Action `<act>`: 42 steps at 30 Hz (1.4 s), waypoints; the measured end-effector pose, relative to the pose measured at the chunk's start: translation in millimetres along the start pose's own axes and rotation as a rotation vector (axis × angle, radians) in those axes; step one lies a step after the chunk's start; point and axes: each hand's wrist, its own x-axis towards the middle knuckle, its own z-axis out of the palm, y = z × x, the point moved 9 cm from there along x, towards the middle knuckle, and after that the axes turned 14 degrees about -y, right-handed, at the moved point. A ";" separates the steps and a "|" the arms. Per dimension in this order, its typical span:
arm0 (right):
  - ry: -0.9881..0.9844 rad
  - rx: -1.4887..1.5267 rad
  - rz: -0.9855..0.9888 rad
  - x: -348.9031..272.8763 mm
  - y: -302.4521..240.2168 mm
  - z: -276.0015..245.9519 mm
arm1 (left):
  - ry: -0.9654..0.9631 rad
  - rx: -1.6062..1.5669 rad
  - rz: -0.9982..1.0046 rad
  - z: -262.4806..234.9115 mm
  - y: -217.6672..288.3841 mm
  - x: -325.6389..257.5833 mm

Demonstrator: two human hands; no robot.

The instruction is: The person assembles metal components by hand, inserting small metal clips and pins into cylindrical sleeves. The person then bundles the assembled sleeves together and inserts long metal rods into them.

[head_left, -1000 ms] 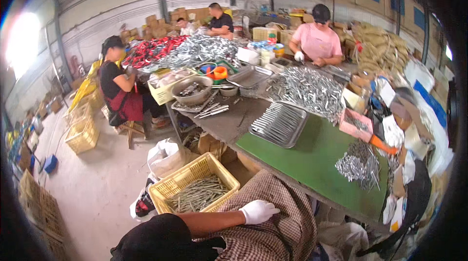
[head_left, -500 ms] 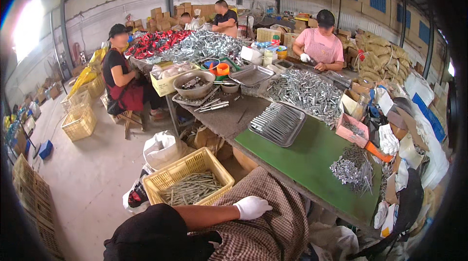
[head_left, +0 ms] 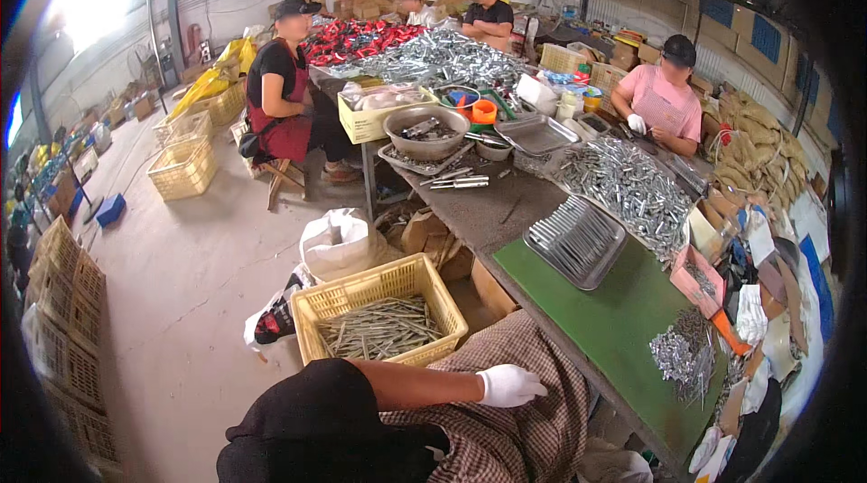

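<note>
My left hand (head_left: 511, 386), in a white glove, rests on the brown checkered cloth (head_left: 533, 429) over my lap. Its fingers lie stretched out, and I see nothing in them. A black sleeve covers my upper arm, with the forearm bare. My right hand is out of view. Just beyond my left arm stands a yellow plastic crate (head_left: 452, 325) with many thin metal rods (head_left: 384, 328) in it. To the right, a green mat (head_left: 578, 302) covers the near end of the workbench. On it are a metal tray (head_left: 591, 283) of lined-up metal tubes and a pile of small metal parts (head_left: 682, 357).
A white sack (head_left: 339, 244) stands behind the crate. The bench (head_left: 479, 203) also carries a heap of metal parts (head_left: 623, 190), a metal bowl (head_left: 424, 142) and a pink box (head_left: 697, 280). Co-workers sit around it. Stacked crates (head_left: 68, 293) stand at far left.
The whole view has swung left, so the bench, crate and co-workers appear farther right. My left hand stays on the checkered cloth.
</note>
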 end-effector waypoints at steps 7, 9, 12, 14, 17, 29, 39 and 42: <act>0.173 0.107 0.324 -138.0 117.1 -0.2 | 0.037 0.026 0.196 -16.7 29.9 20.1; 0.235 0.141 0.412 -183.2 136.3 5.6 | -0.023 0.008 0.248 -11.9 38.2 30.9; 0.310 0.190 0.505 -235.7 152.8 18.7 | -0.094 0.006 0.291 -9.5 55.9 37.0; 0.352 0.219 0.546 -259.4 160.5 26.8 | -0.179 -0.034 0.311 0.0 62.7 41.0; 0.405 0.258 0.586 -286.9 171.4 32.6 | -0.209 -0.098 0.357 11.0 71.8 40.1; 0.894 0.367 1.079 -525.2 -2.3 41.6 | -0.317 -0.336 0.543 24.8 144.7 68.9; 0.336 -0.135 0.915 -410.9 -77.7 28.9 | -0.494 -0.559 0.479 49.7 177.1 78.9; 0.256 0.004 0.686 -345.3 -107.5 26.5 | -0.567 -0.748 0.404 44.3 179.8 76.9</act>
